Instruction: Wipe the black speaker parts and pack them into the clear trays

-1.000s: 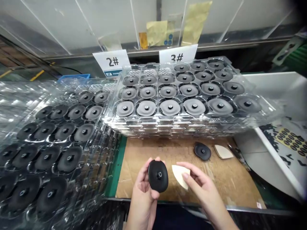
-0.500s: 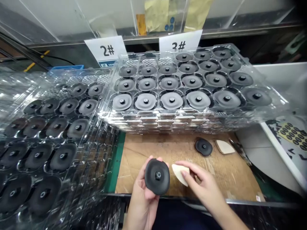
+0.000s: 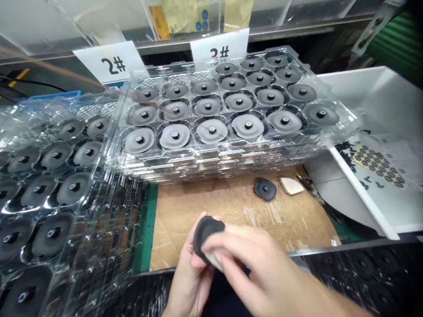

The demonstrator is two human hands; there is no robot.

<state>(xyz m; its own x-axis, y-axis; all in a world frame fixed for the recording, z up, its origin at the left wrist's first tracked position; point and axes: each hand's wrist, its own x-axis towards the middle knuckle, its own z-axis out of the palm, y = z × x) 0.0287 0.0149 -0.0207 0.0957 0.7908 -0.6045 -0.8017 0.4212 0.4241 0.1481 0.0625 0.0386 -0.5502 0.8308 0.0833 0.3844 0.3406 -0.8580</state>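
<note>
A brown cardboard sheet (image 3: 185,207) lies on a green surface (image 3: 144,237) in the lower middle of the frame. Behind it, across the upper middle, stands a stack of clear trays (image 3: 198,164) filled with dark discs; more clear trays fill the left side. Signs reading "2#" (image 3: 95,61) and "3#" (image 3: 205,48) stand at the top, and a white bin (image 3: 366,198) sits at the right. At lower centre, the left hand (image 3: 194,273) is closed around the edge of a black disc (image 3: 202,231). The right hand (image 3: 261,259), slightly blurred, pinches a pale pad (image 3: 214,259) at the disc's face, partly covering it. Another disc (image 3: 265,189) lies beyond, beside a second pad (image 3: 291,186).
</note>
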